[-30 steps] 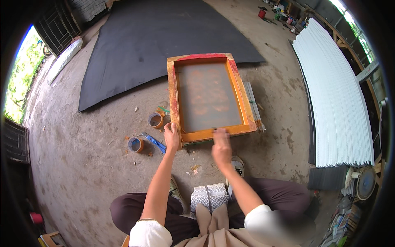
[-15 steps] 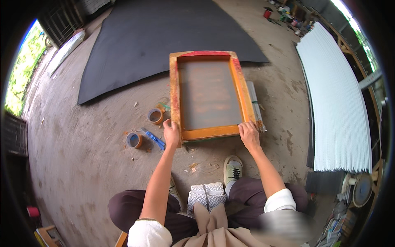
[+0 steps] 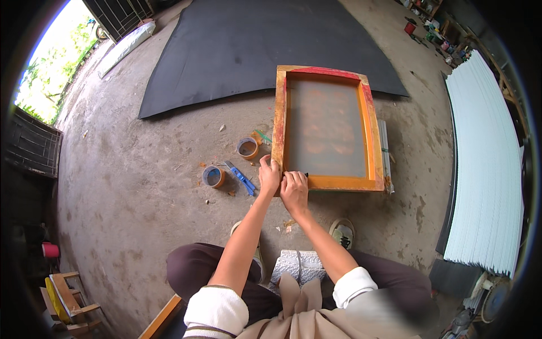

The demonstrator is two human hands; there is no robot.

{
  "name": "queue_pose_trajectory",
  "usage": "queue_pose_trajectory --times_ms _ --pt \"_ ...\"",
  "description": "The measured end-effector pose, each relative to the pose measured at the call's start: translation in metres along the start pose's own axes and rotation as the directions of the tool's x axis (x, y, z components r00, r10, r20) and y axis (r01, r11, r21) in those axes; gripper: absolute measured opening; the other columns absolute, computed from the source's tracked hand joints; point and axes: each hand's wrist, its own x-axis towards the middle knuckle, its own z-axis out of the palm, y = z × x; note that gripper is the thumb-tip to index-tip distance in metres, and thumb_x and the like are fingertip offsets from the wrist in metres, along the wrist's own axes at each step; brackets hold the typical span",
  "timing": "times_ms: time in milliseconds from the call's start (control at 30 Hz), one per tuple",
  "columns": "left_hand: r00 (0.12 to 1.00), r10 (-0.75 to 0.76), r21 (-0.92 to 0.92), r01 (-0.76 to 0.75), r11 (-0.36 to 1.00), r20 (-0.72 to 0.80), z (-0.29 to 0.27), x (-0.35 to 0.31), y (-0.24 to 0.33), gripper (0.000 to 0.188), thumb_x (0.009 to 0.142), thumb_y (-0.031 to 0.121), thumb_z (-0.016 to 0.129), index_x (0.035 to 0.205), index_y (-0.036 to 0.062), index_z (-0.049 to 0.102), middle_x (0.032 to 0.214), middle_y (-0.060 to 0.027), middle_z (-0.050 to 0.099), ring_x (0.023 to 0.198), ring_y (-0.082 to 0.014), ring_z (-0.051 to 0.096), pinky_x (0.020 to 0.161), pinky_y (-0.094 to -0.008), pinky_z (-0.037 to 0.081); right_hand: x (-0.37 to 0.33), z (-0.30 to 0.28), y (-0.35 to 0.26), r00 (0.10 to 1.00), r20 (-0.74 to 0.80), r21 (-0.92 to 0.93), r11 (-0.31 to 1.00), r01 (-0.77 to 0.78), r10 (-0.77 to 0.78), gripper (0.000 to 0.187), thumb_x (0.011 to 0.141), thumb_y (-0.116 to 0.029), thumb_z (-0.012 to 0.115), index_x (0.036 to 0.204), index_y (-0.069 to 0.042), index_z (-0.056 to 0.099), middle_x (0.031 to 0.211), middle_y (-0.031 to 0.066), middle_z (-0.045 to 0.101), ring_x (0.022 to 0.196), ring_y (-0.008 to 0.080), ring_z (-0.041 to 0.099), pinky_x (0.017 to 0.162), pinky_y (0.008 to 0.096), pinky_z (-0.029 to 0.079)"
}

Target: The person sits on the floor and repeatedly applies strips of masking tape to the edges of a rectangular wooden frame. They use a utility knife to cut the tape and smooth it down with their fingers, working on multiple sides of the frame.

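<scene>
— Screen-printing frame [image 3: 325,127]: where is it lying for you?

— It is lying flat on the concrete floor [image 3: 141,186] right in front of you, its orange wooden border with a red far edge framing a grey mesh. Its far end is overlapping the edge of a big black sheet [image 3: 248,45] spread on the floor.

— And what are your hands doing on it?

— Both are meeting at the near left corner of the frame. Your left hand [image 3: 269,176] is pressing on that corner with its fingers curled over the wood. Your right hand [image 3: 295,191] is sitting just beside it on the near rail, touching the left, fingers bent down onto the rail. A small dark bit is showing at its fingertips; you cannot tell what it is, nor whether that grip is pinching it or only pressing.

— What is lying around the frame?

— Just left of it, two rolls of tape are resting on the floor, one near the frame's side [image 3: 247,147] and one further toward you [image 3: 213,176]. A blue cutter [image 3: 241,177] is lying between the nearer roll and your left hand. A thin flat strip [image 3: 384,148] is running along the frame's right side. Well off to the right, a stack of white corrugated sheets [image 3: 485,164] is standing.
</scene>
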Motion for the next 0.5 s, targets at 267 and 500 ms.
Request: queue_pose_trajectory --times_ms 267,500 --pt "1.0 -0.012 -0.022 0.012 1.0 0.0 -0.001 0.005 -0.008 0.043 0.092 0.033 0.043 0.126 0.0059 0.043 0.109 -0.0278 0.057 0.105 -0.0415 0.053 0.093 -0.046 0.039 -0.042 -0.072 0.074 0.966 0.186 -0.218 0.951 0.218 -0.179 0.047 0.09 -0.014 0.051 0.134 0.001 0.042 0.14 0.0146 0.041 0.133 0.0284 0.034 0.112 0.0412 0.026" --pt "0.998 -0.041 -0.134 0.048 0.99 0.057 0.004 0.001 0.001 0.05 0.092 0.038 0.047 0.128 0.0044 0.041 0.11 -0.0271 0.057 0.104 -0.0385 0.055 0.092 -0.0433 0.041 -0.05 -0.029 0.026 0.999 0.045 -0.112 0.993 0.026 -0.022 0.048 0.089 -0.011 0.052 0.134 0.003 0.042 0.142 0.0182 0.037 0.137 0.0315 0.027 0.113 0.0441 0.023"
